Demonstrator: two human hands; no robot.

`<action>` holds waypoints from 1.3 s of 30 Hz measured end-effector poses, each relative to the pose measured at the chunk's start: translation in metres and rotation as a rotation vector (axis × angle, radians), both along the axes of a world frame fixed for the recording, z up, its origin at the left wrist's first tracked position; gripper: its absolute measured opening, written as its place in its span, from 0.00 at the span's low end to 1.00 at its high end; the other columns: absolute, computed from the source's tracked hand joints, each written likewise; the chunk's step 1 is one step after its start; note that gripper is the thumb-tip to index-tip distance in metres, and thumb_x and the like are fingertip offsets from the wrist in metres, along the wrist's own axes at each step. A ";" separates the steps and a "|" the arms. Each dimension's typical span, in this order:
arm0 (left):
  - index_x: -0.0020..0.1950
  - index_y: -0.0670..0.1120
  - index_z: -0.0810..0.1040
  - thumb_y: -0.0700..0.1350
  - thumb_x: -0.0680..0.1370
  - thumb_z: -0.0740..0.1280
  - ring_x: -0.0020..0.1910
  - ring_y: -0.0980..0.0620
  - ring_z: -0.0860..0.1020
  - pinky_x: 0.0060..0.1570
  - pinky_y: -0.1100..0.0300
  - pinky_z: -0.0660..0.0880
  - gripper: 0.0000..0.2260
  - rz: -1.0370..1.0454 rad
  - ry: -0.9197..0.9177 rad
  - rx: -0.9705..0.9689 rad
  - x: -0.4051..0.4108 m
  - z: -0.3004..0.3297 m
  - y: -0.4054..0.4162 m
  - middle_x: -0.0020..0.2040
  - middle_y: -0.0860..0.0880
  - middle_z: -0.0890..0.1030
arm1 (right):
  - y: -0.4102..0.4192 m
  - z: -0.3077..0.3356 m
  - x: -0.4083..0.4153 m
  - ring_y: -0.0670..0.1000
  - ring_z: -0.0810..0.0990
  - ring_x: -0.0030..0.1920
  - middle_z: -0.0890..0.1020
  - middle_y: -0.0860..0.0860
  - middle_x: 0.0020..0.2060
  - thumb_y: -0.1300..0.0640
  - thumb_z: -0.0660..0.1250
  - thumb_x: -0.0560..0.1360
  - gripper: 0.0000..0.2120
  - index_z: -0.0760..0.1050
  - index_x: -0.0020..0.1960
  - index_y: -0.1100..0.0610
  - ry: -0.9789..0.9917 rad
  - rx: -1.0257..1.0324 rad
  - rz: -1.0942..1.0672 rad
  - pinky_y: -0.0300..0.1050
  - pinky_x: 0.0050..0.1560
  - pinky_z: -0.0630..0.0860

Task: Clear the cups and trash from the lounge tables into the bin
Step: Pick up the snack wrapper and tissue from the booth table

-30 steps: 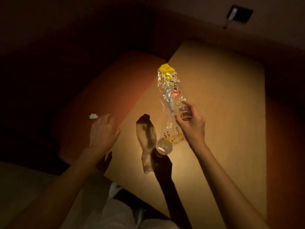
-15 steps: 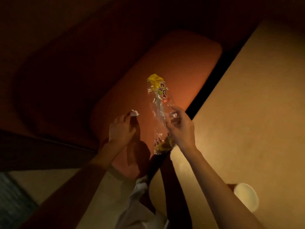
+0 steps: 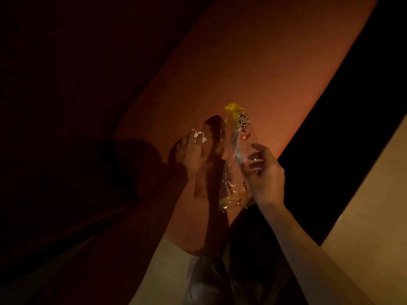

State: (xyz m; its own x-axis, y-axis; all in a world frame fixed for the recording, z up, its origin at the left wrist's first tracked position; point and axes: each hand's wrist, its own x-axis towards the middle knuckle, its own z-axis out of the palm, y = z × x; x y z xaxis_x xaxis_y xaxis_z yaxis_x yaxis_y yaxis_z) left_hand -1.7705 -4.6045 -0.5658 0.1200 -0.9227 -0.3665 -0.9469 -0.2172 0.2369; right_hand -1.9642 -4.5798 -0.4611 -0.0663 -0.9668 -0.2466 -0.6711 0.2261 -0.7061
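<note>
The right hand (image 3: 265,175) grips a long clear plastic wrapper (image 3: 236,157) by its middle, held upright above the orange seat (image 3: 253,73); its top is yellow, and the dark print and red mark below are too blurred to read. The left hand (image 3: 191,155) is closed around a small white scrap (image 3: 199,135) poking between its fingers, just beside the wrapper. A tan table (image 3: 374,205) edge shows at right.
</note>
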 end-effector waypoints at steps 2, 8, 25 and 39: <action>0.69 0.52 0.66 0.50 0.70 0.68 0.67 0.43 0.67 0.63 0.46 0.68 0.28 -0.001 -0.014 -0.007 0.005 -0.028 -0.010 0.71 0.47 0.65 | -0.007 -0.019 0.002 0.39 0.79 0.40 0.78 0.42 0.47 0.55 0.72 0.72 0.24 0.70 0.65 0.47 0.018 0.012 0.001 0.46 0.39 0.81; 0.70 0.53 0.66 0.54 0.73 0.68 0.68 0.43 0.64 0.63 0.48 0.66 0.27 0.035 -0.022 -0.017 0.010 -0.080 -0.028 0.71 0.47 0.65 | -0.013 -0.061 -0.002 0.36 0.78 0.39 0.77 0.37 0.43 0.58 0.74 0.70 0.26 0.70 0.65 0.46 0.046 0.049 -0.021 0.36 0.37 0.77; 0.59 0.48 0.79 0.40 0.73 0.68 0.58 0.45 0.75 0.57 0.48 0.73 0.15 0.353 0.325 -0.276 0.008 0.054 0.064 0.59 0.46 0.77 | 0.016 0.056 -0.007 0.37 0.79 0.40 0.78 0.42 0.47 0.55 0.73 0.72 0.24 0.70 0.66 0.48 -0.064 -0.046 0.088 0.36 0.39 0.79; 0.57 0.41 0.81 0.36 0.71 0.72 0.54 0.42 0.77 0.49 0.51 0.76 0.14 0.564 0.193 -0.584 -0.064 0.267 0.350 0.56 0.41 0.79 | 0.212 0.206 -0.045 0.47 0.81 0.41 0.79 0.42 0.44 0.57 0.70 0.72 0.23 0.71 0.66 0.49 -0.268 -0.177 0.455 0.51 0.44 0.81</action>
State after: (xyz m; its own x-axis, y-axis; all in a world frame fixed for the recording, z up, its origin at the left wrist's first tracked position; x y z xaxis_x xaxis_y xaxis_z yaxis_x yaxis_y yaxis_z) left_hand -1.8340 -4.2544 -0.2993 0.6050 -0.7910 0.0906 -0.6642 -0.4387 0.6053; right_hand -2.0093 -4.3675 -0.2555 0.4103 -0.9115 -0.0288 -0.4651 -0.1820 -0.8663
